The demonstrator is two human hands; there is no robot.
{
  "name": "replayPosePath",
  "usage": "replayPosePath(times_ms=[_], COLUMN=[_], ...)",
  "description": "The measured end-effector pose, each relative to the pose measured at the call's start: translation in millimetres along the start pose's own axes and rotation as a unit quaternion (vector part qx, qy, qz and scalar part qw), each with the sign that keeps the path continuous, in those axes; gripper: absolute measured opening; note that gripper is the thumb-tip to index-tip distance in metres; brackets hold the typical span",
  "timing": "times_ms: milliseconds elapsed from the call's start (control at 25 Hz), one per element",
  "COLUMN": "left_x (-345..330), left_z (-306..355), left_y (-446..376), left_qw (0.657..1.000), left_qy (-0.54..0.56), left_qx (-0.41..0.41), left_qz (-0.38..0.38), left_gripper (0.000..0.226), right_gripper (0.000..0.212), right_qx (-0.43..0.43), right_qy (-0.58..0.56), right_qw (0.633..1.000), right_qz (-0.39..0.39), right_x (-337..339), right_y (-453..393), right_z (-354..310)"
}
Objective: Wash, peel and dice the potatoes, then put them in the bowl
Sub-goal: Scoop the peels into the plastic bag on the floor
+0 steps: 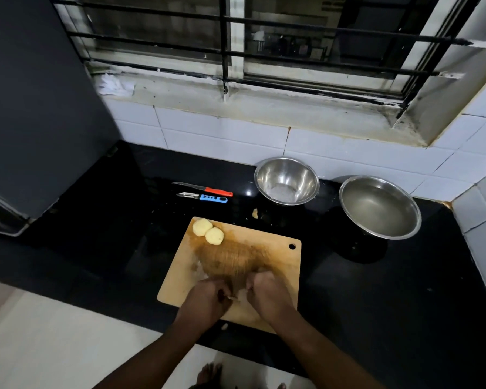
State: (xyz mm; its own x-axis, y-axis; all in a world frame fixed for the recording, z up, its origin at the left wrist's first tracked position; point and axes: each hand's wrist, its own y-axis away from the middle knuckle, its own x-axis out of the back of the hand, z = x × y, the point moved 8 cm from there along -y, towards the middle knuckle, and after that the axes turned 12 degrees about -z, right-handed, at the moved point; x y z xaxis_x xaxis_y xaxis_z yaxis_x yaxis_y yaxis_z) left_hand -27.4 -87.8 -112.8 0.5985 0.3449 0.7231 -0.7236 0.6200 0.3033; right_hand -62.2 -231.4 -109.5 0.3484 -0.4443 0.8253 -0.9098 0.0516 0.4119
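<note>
A: Both hands, left hand [208, 297] and right hand [265, 287], sit curled at the board's [278, 248] near edge; contents hidden.

B: Gather scraps away from the peeled potatoes [208, 231] (board's far corner), knife [204, 188] beyond.

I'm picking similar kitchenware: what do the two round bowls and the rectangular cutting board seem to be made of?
The smaller round bowl and the wider round bowl look like stainless steel: grey, polished, with bright reflections; the wider one seems to hold water. The rectangular cutting board looks like pale wood or bamboo, matte, with a brownish stained, scored middle and a hanging hole in one corner.
</note>
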Motion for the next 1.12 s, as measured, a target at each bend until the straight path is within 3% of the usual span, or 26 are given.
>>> replayPosePath(times_ms=[120,360,600,880,1120], left_x=[4,-23,-39,-58,-50], left_z=[-16,-14,-2,5,18], left_y=[17,56,69,71,64], left_qw=[0.997,0.991,0.985,0.984,0.978], left_qy=[0.055,0.077,0.011,-0.051,-0.057], left_qx=[0.045,0.080,0.119,0.136,0.177], left_qz=[0.012,0.069,0.127,0.100,0.097], left_gripper=[0.017,0.013,0.004,0.003,0.007], right_gripper=[0.013,0.008,0.015,0.017,0.020], right_qx=[0.000,-0.002,0.028,0.091,0.135], right_qy=[0.037,0.006,0.009,0.143,0.169], right_qw=[0.999,0.997,0.997,0.984,0.974], right_qz=[-0.024,-0.074,-0.074,-0.054,-0.071], right_x=[2,8,6,11,5], right_y=[-6,-17,-14,3,2], right_z=[-6,1,1,-24,-26])
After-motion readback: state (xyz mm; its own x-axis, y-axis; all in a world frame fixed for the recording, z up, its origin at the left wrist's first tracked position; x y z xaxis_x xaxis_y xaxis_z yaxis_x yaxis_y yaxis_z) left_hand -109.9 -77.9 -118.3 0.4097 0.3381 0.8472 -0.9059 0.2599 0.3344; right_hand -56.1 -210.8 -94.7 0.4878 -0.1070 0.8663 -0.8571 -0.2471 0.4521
